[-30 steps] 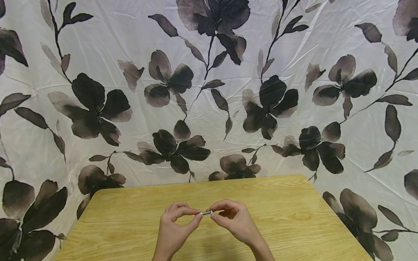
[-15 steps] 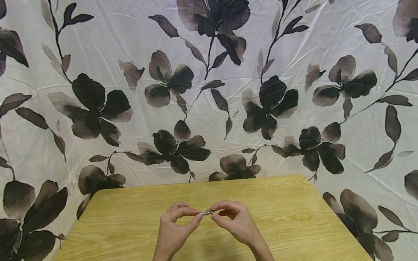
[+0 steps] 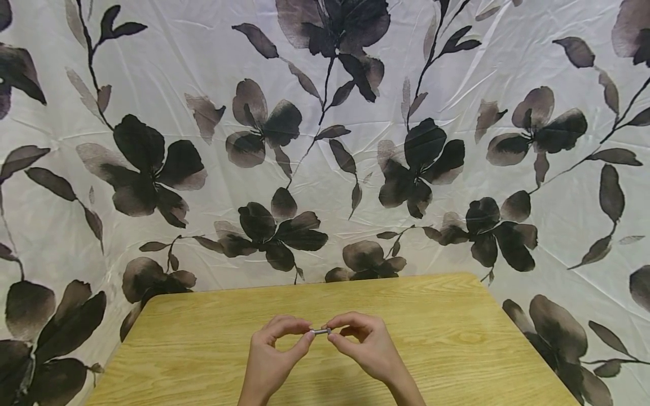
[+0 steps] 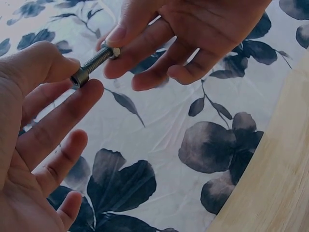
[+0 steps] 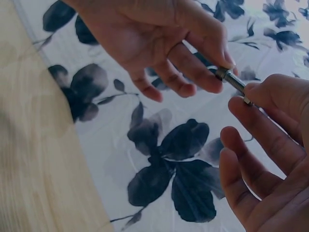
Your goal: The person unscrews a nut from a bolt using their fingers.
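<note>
A silver socket-head bolt is held between both hands above the table, its threaded shank showing. In the head view it lies nearly level. My left hand pinches the bolt's cylindrical head between thumb and fingers. At the other end sits a small hex nut, which the thumb and index finger of my right hand pinch. The right wrist view shows the nut partly covered by the right thumb and finger. In both wrist views the remaining fingers are spread and loosely bent.
Below the hands is a yellow wood-grain table with rounded far corners. A white cloth with dark flower prints hangs behind it and along both sides.
Both hands stay almost in place with the bolt between them. The left hand's outer fingers have dropped slightly behind its index finger. The right fingertips have shifted a little at the nut.
</note>
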Available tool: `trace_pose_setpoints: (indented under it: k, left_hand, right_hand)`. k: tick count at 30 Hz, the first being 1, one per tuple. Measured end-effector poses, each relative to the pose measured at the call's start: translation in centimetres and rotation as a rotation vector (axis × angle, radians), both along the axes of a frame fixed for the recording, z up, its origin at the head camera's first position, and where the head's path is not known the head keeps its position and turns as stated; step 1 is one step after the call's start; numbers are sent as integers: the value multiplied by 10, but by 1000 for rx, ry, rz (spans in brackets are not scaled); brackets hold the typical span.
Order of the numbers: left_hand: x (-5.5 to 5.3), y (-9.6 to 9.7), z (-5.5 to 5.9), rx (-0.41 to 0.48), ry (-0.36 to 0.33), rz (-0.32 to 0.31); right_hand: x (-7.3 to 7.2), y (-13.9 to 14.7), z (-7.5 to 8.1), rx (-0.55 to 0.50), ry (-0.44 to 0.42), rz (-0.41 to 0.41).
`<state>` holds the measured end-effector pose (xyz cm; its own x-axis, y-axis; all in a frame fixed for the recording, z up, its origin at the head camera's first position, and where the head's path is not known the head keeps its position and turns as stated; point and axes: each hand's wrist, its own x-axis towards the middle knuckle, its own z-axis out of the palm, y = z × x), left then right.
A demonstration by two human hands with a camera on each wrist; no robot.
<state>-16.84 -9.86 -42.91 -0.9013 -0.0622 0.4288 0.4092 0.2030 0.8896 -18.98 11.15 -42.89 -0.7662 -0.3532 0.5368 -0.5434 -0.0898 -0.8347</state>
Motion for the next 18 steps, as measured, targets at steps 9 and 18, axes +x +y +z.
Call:
trace_pose_setpoints:
  k: [9, 18]
  left_hand:
    - [0, 0, -1, -50, 55, -6]
    - [1, 1, 2, -104, 32, 30]
  right_hand:
    - [1, -2, 0, 21, -38, -55]
    - [2, -2, 1, 29, -51, -60]
